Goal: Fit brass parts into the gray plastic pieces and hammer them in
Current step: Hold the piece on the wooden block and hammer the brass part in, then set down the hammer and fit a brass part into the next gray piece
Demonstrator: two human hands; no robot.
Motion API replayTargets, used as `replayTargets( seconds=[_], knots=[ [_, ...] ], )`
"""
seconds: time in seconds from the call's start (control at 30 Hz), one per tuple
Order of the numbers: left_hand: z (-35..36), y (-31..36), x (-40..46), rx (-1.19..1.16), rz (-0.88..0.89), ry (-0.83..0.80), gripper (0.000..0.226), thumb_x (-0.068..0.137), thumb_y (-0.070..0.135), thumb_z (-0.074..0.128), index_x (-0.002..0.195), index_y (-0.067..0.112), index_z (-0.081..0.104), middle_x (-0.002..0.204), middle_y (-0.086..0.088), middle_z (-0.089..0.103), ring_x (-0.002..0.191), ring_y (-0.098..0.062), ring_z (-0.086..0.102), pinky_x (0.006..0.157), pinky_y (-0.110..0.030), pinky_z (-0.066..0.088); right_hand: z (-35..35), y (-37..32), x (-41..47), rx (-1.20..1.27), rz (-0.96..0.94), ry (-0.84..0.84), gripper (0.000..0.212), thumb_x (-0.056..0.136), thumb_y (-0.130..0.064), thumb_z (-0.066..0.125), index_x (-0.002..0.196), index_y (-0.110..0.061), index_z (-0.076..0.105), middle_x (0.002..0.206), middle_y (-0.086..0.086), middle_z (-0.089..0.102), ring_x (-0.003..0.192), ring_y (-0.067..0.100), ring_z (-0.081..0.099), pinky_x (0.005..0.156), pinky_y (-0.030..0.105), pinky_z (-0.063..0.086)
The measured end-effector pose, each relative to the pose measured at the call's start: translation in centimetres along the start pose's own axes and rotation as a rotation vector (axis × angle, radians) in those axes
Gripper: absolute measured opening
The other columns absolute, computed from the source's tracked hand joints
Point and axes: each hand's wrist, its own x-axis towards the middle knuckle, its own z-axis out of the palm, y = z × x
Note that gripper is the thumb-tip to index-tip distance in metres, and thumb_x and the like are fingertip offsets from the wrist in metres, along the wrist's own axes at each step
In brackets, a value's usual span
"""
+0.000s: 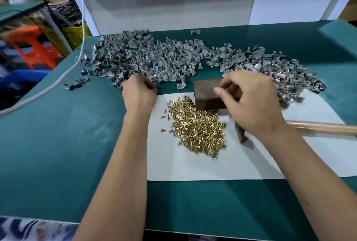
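Left hand point(139, 93) curled into gray plastic pieces point(154, 57), grasp unclear. Right hand point(249, 103) fingers bent over dark metal block point(207, 93), contents hidden. Shiny brass parts point(197, 126) between.

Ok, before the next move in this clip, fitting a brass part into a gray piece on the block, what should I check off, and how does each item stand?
1. Stock of small brass pins on the white sheet: ok, a loose heap within reach.
2. Gray plastic pieces on the green tabletop: ok, the left hand is at the pile's near edge.
3. Left hand's grip on a piece: cannot tell, fingers are hidden.
4. Dark rectangular block free: not ok, the right hand covers part of it.
5. Wooden-handled hammer: ok, lying on the sheet, unheld.
6. Right hand's fingers holding a part: cannot tell.
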Motion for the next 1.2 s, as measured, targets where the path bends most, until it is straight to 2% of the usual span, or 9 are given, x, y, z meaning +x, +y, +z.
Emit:
replayTargets(
  seconds=[0.2, 0.33, 0.43, 0.57, 0.77, 0.83, 0.93, 1.03, 1.2],
  knots=[
    [0.2, -0.1, 0.3, -0.019, 0.004, 0.010, 0.018, 0.080, 0.022, 0.084, 0.082, 0.019, 0.066, 0.076, 0.004, 0.065, 0.081, -0.022, 0.064, 0.062, -0.026, 0.041, 3.7, -6.1, 0.2, 0.000, -0.366, -0.495, 0.015, 0.096, -0.041, 0.066, 0.103, -0.027, 0.068, 0.102, -0.009, 0.062, 0.104, 0.015, 0.053, 0.088, 0.040, 0.051],
    [0.2, -1.1, 0.9, 0.104, 0.077, 0.024, 0.028, 0.086, 0.032, 0.077, 0.113, 0.032, 0.068, 0.108, -0.005, 0.071, 0.117, -0.030, 0.055, 0.100, -0.033, 0.035, 5.4, -7.4, 1.2, -0.039, -0.374, -0.591, 0.012, 0.095, -0.036, 0.067, 0.101, -0.026, 0.069, 0.098, -0.006, 0.057, 0.099, 0.021, 0.057, 0.072, 0.033, 0.043],
    [0.1, -1.4, 1.1, 0.156, 0.124, 0.020, 0.022, 0.089, 0.034, 0.075, 0.111, 0.034, 0.073, 0.108, -0.005, 0.073, 0.123, -0.027, 0.049, 0.102, -0.034, 0.020, 6.2, -7.7, 1.7, -0.062, -0.357, -0.653, 0.007, 0.095, -0.030, 0.067, 0.096, -0.026, 0.072, 0.100, -0.004, 0.065, 0.098, 0.023, 0.062, 0.072, 0.033, 0.045],
    [-0.2, -1.1, 1.0, -0.024, 0.133, -0.019, 0.017, 0.080, 0.022, 0.085, 0.095, 0.027, 0.077, 0.101, 0.003, 0.075, 0.110, -0.023, 0.062, 0.106, -0.036, 0.039, 6.5, -7.9, 1.9, -0.056, -0.339, -0.679, 0.006, 0.095, -0.030, 0.067, 0.091, -0.026, 0.069, 0.100, -0.002, 0.064, 0.094, 0.026, 0.062, 0.079, 0.041, 0.053],
    [0.1, -1.0, 1.1, -0.034, 0.095, -0.115, 0.027, 0.075, 0.014, 0.085, 0.065, 0.030, 0.066, 0.070, 0.018, 0.061, 0.082, -0.013, 0.065, 0.065, -0.019, 0.042, 6.4, -8.1, 2.0, -0.036, -0.364, -0.714, 0.011, 0.092, -0.017, 0.064, 0.087, -0.026, 0.066, 0.093, -0.005, 0.058, 0.087, 0.025, 0.061, 0.075, 0.042, 0.052],
    [0.2, -1.0, 1.0, -0.062, 0.110, -0.110, 0.022, 0.072, 0.017, 0.087, 0.070, 0.030, 0.069, 0.071, 0.020, 0.062, 0.081, -0.011, 0.064, 0.064, -0.018, 0.042, 6.1, -7.9, 1.9, -0.017, -0.359, -0.713, 0.011, 0.093, -0.014, 0.062, 0.088, -0.024, 0.063, 0.094, -0.004, 0.060, 0.088, 0.024, 0.060, 0.079, 0.043, 0.051],
    [0.4, -1.0, 0.9, -0.052, 0.231, -0.120, 0.027, 0.073, 0.015, 0.086, 0.097, 0.027, 0.080, 0.095, 0.009, 0.074, 0.095, -0.013, 0.067, 0.085, -0.022, 0.051, 5.3, -7.3, 1.9, 0.037, -0.311, -0.652, 0.013, 0.094, -0.012, 0.063, 0.087, -0.022, 0.058, 0.090, -0.005, 0.063, 0.082, 0.018, 0.058, 0.078, 0.040, 0.051],
    [0.7, -0.8, 1.0, 0.027, 0.325, -0.124, 0.020, 0.078, 0.018, 0.085, 0.097, 0.022, 0.082, 0.105, 0.001, 0.076, 0.104, -0.020, 0.066, 0.101, -0.037, 0.049, 4.3, -6.7, 2.0, 0.109, -0.237, -0.576, 0.012, 0.091, -0.017, 0.072, 0.087, -0.024, 0.063, 0.085, -0.011, 0.067, 0.078, 0.008, 0.063, 0.077, 0.034, 0.054],
    [0.8, 0.4, 0.2, -0.031, 0.277, -0.015, 0.010, 0.088, 0.010, 0.077, 0.095, 0.014, 0.082, 0.095, -0.001, 0.078, 0.086, -0.016, 0.069, 0.083, -0.025, 0.053, 2.1, -4.6, 2.0, 0.191, -0.096, -0.457, 0.015, 0.090, -0.024, 0.078, 0.090, -0.036, 0.069, 0.087, -0.020, 0.068, 0.083, -0.005, 0.064, 0.074, 0.008, 0.049]
  ],
)
